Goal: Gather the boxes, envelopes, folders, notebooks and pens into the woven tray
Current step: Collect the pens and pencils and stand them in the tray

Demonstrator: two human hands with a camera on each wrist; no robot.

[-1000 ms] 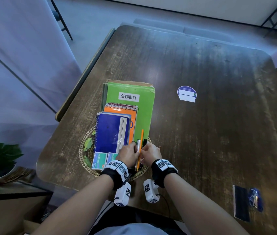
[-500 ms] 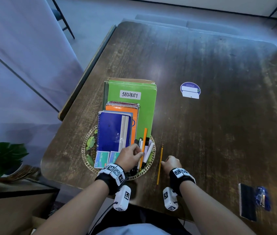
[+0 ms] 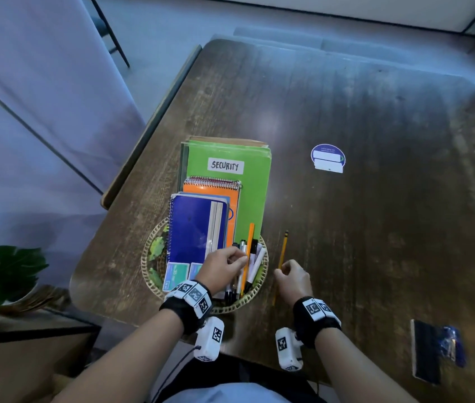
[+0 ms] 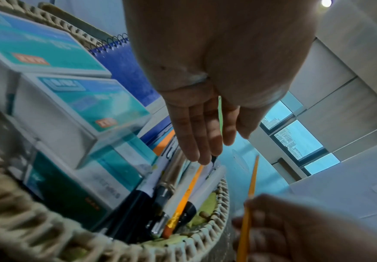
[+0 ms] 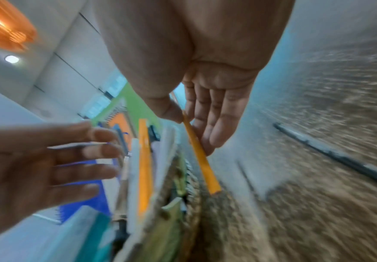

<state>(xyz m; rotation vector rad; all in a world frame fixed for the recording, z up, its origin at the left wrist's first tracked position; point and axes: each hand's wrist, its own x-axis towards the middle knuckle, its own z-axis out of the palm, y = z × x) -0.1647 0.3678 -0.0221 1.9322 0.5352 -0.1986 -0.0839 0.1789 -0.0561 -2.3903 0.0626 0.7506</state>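
Wooden table (image 3: 376,228): right hand (image 3: 294,282) pinches one pencil (image 3: 282,254), left hand (image 3: 221,267) flat on tray's (image 3: 146,257) pens (image 3: 255,261)

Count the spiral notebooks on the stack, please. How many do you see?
2. The orange spiral notebook lies on the green "SECURITY" folder; the blue spiral notebook lies on the orange one. More may be hidden underneath.

The woven tray (image 3: 255,299) is packed: a blue notebook (image 3: 192,228), an orange notebook (image 3: 224,193) and a green folder (image 3: 248,193) are stacked across it, teal boxes (image 4: 70,99) sit at its near edge, and pens (image 3: 249,266) fill its right side under the left hand (image 3: 221,267). Right of the rim, the right hand (image 3: 294,279) and a pencil (image 3: 283,251) occupy a strip of table (image 3: 376,228); beyond lies bare wood up to a round sticker (image 3: 328,158) and a black eraser (image 3: 425,351).
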